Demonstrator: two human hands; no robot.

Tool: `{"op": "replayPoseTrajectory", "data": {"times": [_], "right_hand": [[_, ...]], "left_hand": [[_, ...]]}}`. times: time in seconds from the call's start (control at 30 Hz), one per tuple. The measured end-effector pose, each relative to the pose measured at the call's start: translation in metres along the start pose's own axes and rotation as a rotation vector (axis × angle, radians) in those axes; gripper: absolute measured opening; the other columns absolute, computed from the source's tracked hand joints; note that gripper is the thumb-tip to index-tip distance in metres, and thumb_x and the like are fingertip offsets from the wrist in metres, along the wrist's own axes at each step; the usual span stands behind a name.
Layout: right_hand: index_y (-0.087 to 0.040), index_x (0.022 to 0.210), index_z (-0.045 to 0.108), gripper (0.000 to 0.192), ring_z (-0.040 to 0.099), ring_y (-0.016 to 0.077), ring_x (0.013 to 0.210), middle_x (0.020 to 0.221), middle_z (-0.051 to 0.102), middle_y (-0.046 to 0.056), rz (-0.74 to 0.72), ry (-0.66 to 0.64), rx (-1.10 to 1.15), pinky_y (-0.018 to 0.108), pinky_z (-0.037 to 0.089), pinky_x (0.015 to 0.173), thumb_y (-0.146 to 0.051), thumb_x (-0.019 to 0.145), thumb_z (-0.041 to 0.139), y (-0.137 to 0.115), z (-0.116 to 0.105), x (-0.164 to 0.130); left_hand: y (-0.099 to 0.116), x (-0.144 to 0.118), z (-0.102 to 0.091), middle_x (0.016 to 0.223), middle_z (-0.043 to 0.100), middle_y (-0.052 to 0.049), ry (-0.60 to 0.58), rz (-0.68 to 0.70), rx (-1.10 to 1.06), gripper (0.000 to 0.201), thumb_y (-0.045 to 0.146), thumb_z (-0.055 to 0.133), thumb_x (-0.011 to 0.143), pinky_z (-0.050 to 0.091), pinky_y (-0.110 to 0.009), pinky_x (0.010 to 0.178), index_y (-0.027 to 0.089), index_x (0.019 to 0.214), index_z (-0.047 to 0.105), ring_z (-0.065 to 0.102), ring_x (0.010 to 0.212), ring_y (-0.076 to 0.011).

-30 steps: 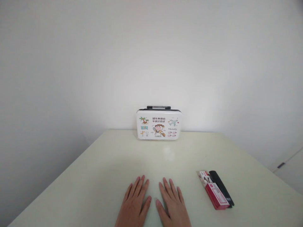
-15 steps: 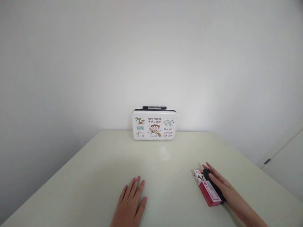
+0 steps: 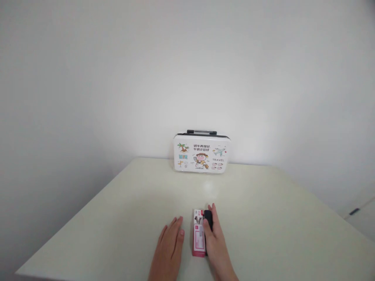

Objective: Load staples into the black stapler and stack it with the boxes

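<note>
Head view: right hand (image 3: pixel 216 244) lies over a black item and touches the red-and-white packet (image 3: pixel 198 238) beside it, grip unclear, left hand (image 3: pixel 169 251) flat and empty just left, packet unopened on worktop (image 3: pixel 263 218), well short of the illustrated case (image 3: pixel 201 154).

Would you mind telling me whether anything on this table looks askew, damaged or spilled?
Nothing stands out. The red-and-white box lies flat under the right hand, the printed case stands upright at the wall, and the left hand rests flat.
</note>
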State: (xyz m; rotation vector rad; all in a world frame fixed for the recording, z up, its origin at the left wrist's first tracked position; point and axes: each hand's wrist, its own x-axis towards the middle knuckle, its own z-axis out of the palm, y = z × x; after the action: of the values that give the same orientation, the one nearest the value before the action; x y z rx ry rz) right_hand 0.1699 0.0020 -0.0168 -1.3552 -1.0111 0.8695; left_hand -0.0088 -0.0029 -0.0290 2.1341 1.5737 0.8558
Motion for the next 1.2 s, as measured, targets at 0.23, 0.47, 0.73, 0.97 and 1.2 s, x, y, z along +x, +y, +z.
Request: {"op": "replayPoseTrajectory", "data": {"times": [0.23, 0.47, 0.73, 0.97, 1.2], "right_hand": [[-0.027, 0.163, 0.0, 0.084, 0.02, 0.0217, 0.155, 0.168, 0.024, 0.006, -0.037, -0.057, -0.05, 0.05, 0.009, 0.127, -0.065, 0.099, 0.04, -0.009, 0.013, -0.013], [-0.03, 0.162, -0.007, 0.086, 0.022, 0.0225, 0.155, 0.167, 0.029, 0.007, -0.063, -0.043, -0.064, 0.052, 0.012, 0.126, -0.063, 0.099, 0.042, -0.002, -0.02, -0.018], [-0.029, 0.163, -0.004, 0.085, 0.023, 0.0227, 0.154, 0.166, 0.03, 0.007, -0.069, -0.04, -0.09, 0.052, 0.012, 0.126, -0.064, 0.099, 0.04, -0.003, -0.021, -0.02], [-0.03, 0.163, -0.005, 0.084, 0.023, 0.0229, 0.154, 0.167, 0.029, 0.006, -0.065, -0.043, -0.087, 0.053, 0.011, 0.126, -0.063, 0.099, 0.039, -0.002, -0.021, -0.021], [-0.03, 0.163, 0.0, 0.087, 0.031, 0.0268, 0.151, 0.163, 0.037, 0.008, -0.064, 0.005, -0.086, 0.055, 0.018, 0.125, -0.062, 0.097, 0.046, -0.002, -0.022, -0.02]], "left_hand": [[0.05, 0.006, -0.002, 0.135, 0.06, -0.015, 0.196, -0.163, 0.053, 0.058, 0.04, 0.054, 0.09, 0.05, -0.05, 0.103, 0.02, 0.143, 0.046, 0.059, 0.124, -0.0315], [0.038, 0.01, -0.025, 0.123, 0.068, -0.012, 0.071, -0.173, 0.167, 0.049, 0.038, 0.051, 0.09, 0.053, -0.039, 0.098, 0.02, 0.135, 0.053, 0.067, 0.11, -0.0262], [-0.009, 0.053, -0.052, 0.127, 0.068, -0.009, 0.1, -0.232, 0.185, 0.043, 0.041, 0.052, 0.093, 0.048, -0.037, 0.103, 0.018, 0.127, 0.062, 0.065, 0.116, -0.0242], [-0.019, 0.025, -0.068, 0.122, 0.068, -0.007, 0.181, -0.246, 0.245, 0.04, 0.046, 0.048, 0.093, 0.049, -0.04, 0.098, 0.023, 0.124, 0.06, 0.064, 0.112, -0.0252], [-0.011, -0.01, -0.058, 0.122, 0.066, -0.008, 0.204, -0.242, 0.477, 0.03, 0.034, 0.053, 0.085, 0.043, -0.049, 0.097, 0.024, 0.112, 0.063, 0.057, 0.115, -0.0304]]}}
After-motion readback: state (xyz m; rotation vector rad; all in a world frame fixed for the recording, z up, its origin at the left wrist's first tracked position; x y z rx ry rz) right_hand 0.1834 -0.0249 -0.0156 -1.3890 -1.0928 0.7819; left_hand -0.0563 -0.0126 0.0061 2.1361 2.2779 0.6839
